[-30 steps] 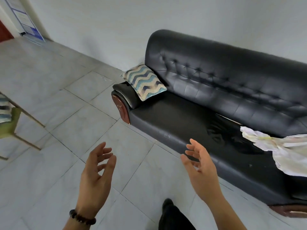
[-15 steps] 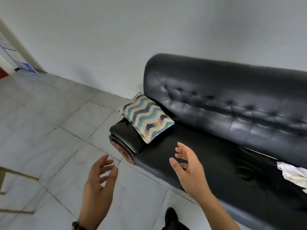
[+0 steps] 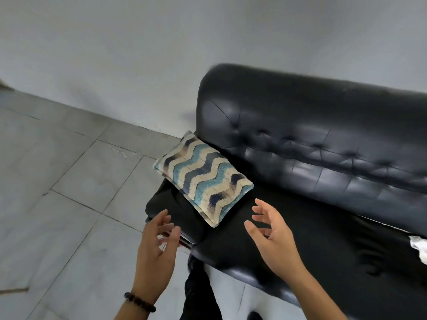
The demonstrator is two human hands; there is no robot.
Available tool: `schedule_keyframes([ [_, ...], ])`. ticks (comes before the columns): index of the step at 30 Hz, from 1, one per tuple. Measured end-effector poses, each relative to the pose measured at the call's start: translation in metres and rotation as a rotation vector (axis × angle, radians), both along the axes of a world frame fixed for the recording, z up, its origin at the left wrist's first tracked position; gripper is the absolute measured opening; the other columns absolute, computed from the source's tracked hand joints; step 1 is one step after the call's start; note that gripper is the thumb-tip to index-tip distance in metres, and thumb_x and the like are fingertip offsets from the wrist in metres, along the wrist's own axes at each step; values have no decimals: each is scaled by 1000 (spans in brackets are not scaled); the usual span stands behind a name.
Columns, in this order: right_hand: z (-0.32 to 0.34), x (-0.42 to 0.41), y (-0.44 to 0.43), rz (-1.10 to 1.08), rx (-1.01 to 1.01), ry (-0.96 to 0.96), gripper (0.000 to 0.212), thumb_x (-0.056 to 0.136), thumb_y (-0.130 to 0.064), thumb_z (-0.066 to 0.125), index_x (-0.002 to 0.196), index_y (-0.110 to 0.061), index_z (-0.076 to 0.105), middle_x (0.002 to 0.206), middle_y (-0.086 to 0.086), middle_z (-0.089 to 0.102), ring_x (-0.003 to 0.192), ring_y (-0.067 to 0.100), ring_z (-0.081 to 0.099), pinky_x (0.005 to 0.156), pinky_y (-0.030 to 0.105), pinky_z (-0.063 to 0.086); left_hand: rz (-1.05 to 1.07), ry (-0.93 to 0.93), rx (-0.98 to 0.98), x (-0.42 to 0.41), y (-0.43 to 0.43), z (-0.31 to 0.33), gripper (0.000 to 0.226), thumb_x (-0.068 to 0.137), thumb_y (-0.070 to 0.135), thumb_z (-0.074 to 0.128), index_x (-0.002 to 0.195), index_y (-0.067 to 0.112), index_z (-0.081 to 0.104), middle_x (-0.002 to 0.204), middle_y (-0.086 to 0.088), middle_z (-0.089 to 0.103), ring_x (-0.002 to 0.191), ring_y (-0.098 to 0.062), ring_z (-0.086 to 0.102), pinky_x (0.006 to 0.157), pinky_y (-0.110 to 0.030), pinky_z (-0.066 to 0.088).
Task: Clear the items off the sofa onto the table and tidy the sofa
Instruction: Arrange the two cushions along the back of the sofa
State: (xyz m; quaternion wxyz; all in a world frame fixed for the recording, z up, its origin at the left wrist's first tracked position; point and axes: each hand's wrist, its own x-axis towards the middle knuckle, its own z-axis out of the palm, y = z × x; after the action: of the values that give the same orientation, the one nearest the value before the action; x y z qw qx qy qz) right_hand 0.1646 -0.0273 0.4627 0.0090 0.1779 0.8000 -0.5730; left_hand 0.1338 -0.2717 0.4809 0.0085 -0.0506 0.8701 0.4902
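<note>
A black leather sofa (image 3: pixel 312 158) fills the right half of the view. A cushion with blue, navy and cream zigzags (image 3: pixel 203 181) lies tilted across its left armrest and seat. My left hand (image 3: pixel 157 252), with a bead bracelet at the wrist, hovers open over the armrest's front edge, just below and left of the cushion. My right hand (image 3: pixel 272 239) is open above the seat, a little to the right of the cushion's lower corner. Neither hand touches the cushion. A white crumpled cloth (image 3: pixel 419 247) shows at the right edge of the seat.
Grey tiled floor (image 3: pixel 69 204) stretches to the left of the sofa, and a plain grey wall (image 3: pixel 138 54) stands behind it. My dark trouser leg (image 3: pixel 198 294) is close to the sofa's front edge. No table is in view.
The view has closed in on the sofa's left end. Both hands have moved forward and up toward the cushion. The white cloth has slid almost out of view on the right.
</note>
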Motion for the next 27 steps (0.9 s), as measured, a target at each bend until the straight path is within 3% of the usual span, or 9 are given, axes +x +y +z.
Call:
schedule_keyframes([
  [5, -22, -95, -31, -96, 13, -125, 53, 90, -28, 69, 135, -41, 44, 125, -21, 55, 112, -10, 54, 83, 14, 50, -108, -58, 20, -131, -24, -27, 37, 94, 19, 58, 127, 30, 46, 121, 10, 56, 107, -4, 58, 75, -13, 46],
  [8, -47, -148, -46, -123, 26, -187, 53, 90, -27, 69, 134, -44, 43, 124, -24, 54, 112, -10, 53, 86, 18, 51, -161, -75, 41, -200, -31, -57, 33, 94, 24, 56, 125, 32, 46, 121, 16, 55, 107, 1, 57, 80, -16, 48],
  [12, -99, -200, -54, -166, 22, -280, 52, 91, -28, 68, 136, -40, 45, 125, -25, 52, 113, -9, 52, 89, 21, 51, -206, -98, 42, -278, -23, -114, 26, 97, 31, 52, 122, 34, 47, 121, 9, 54, 108, 1, 56, 84, -19, 49],
  [14, -135, -225, -53, -195, -12, -320, 51, 92, -28, 68, 138, -36, 46, 128, -21, 52, 113, -8, 52, 91, 23, 51, -248, -52, -9, -316, -13, -156, 28, 97, 38, 50, 123, 30, 49, 123, 6, 52, 110, -2, 55, 86, -21, 48],
  [17, -199, -269, -49, -207, -40, -364, 54, 94, -29, 66, 142, -34, 42, 135, -14, 48, 119, -3, 50, 98, 29, 51, -361, 62, -191, -366, 4, -232, 40, 96, 37, 46, 128, 14, 51, 127, -4, 50, 118, -17, 49, 96, -35, 47],
  [20, -276, -313, -41, -160, 24, -377, 61, 94, -40, 62, 148, -36, 32, 148, -10, 30, 133, 5, 41, 106, 39, 47, -475, 175, -436, -415, 24, -311, 42, 99, 33, 45, 132, 7, 49, 142, -15, 42, 132, -30, 40, 107, -45, 36],
  [22, -327, -340, -36, -108, 110, -421, 78, 91, -54, 60, 154, -38, 16, 160, -8, 7, 147, 20, 24, 113, 45, 38, -548, 216, -633, -447, 36, -358, 49, 101, 38, 41, 142, 12, 39, 156, -17, 24, 144, -36, 23, 114, -54, 22],
  [24, -373, -362, -30, -66, 189, -499, 102, 83, -67, 62, 156, -39, -4, 163, -6, -14, 151, 30, 9, 115, 49, 31, -570, 143, -766, -473, 42, -405, 58, 101, 48, 33, 153, 27, 20, 163, -13, 0, 149, -34, -1, 116, -60, 3],
  [27, -430, -380, -22, -44, 306, -558, 125, 72, -76, 65, 155, -32, -17, 164, -3, -14, 150, 35, 11, 112, 55, 30, -531, -21, -864, -487, 48, -470, 65, 96, 64, 19, 152, 42, -5, 162, -7, -18, 148, -29, -17, 114, -64, -9],
])
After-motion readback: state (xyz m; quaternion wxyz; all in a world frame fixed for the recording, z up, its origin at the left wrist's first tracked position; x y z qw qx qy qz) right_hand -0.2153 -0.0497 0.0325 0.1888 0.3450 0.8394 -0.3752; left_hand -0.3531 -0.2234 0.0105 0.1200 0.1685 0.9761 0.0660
